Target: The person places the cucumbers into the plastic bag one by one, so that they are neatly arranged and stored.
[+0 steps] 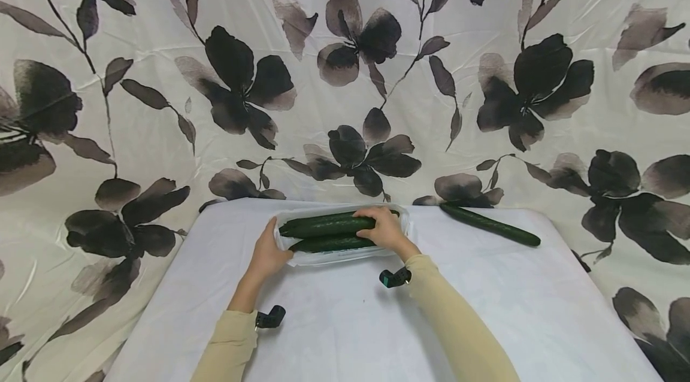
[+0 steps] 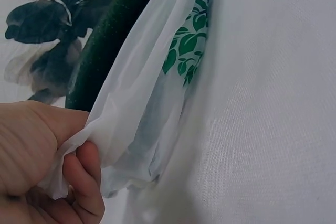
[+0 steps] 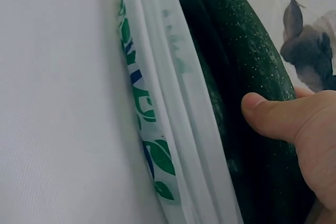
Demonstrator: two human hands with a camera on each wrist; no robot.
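A white plastic bag [image 1: 339, 259] with a green leaf print lies sideways on the table, its mouth facing up. Inside are dark green cucumbers; a front cucumber [image 1: 331, 243] and a rear cucumber [image 1: 318, 226] show. My left hand [image 1: 271, 253] pinches the bag's rim at its left end, the thin plastic [image 2: 123, 93] bunched between thumb and fingers in the left wrist view. Over the right part of the bag, my right hand [image 1: 384, 230] grips the rear cucumber, thumb on its near side in the right wrist view. Its other fingers are mostly hidden behind the cucumber [image 3: 257, 51].
Another cucumber [image 1: 490, 224] lies on the table to the right of the bag, near the back edge. A white cloth [image 1: 345, 328] covers the table. Behind it hangs a floral curtain [image 1: 302, 100].
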